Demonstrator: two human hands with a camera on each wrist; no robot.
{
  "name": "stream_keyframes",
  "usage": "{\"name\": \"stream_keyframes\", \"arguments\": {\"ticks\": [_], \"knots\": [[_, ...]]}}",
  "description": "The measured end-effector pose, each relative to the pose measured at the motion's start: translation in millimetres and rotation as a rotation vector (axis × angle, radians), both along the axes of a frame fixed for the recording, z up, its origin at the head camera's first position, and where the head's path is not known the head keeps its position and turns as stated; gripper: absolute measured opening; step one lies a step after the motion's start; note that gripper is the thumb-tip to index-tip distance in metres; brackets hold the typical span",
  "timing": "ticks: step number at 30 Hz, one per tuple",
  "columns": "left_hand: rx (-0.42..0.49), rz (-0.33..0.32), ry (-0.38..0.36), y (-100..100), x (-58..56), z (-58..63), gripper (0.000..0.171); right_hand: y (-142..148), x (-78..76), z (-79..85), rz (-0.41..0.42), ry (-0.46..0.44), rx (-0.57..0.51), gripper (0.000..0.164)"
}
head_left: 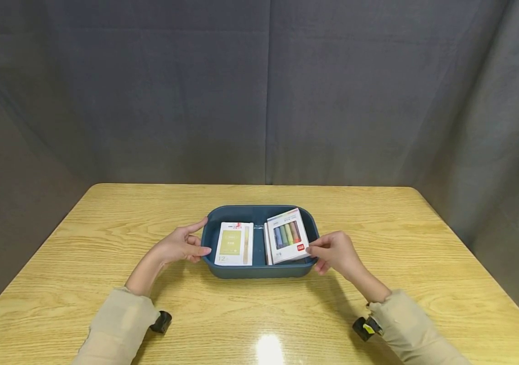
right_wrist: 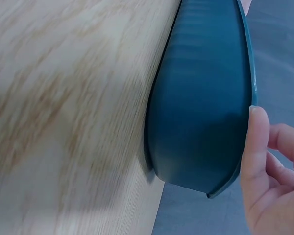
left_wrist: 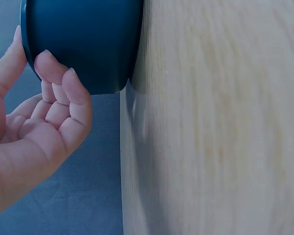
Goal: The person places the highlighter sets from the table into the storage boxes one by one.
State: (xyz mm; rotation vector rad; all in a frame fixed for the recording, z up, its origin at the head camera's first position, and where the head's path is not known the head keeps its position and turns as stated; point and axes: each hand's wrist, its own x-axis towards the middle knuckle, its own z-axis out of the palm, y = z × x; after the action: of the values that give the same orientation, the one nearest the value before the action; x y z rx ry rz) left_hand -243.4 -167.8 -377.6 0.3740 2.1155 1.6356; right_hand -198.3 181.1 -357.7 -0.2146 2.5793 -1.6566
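A dark blue plastic bin (head_left: 259, 272) sits on the table, its rim facing up. At its left end my left hand (head_left: 182, 246) holds the rim, thumb at the near corner and index finger reaching toward the back; curled fingers (left_wrist: 78, 98) lie against the outer wall. Inside, on the left, lies a white and green box (head_left: 231, 245) marked 12. On the right a white box of coloured sticks (head_left: 288, 235), seen through its window, rests tilted over another box (head_left: 267, 248), mostly hidden. My right hand (head_left: 334, 252) pinches the tilted box's lower right corner, right at the bin rim.
The bin stands near the middle of a light wooden table (head_left: 104, 223) with rounded far corners. Dark grey curtains (head_left: 259, 101) hang behind and at both sides. A black wrist camera (head_left: 161, 322) sits under the left sleeve, another wrist camera (head_left: 365, 328) under the right.
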Motion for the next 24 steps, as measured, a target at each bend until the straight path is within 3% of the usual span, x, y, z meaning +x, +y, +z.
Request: {"name": "stream_keyframes", "arguments": {"ticks": [24], "knots": [[-0.009, 0.002, 0.007, 0.1, 0.1, -0.2, 0.083, -3.7, -2.2, -5.9, -0.043, 0.017, 0.099, 0.01]]}}
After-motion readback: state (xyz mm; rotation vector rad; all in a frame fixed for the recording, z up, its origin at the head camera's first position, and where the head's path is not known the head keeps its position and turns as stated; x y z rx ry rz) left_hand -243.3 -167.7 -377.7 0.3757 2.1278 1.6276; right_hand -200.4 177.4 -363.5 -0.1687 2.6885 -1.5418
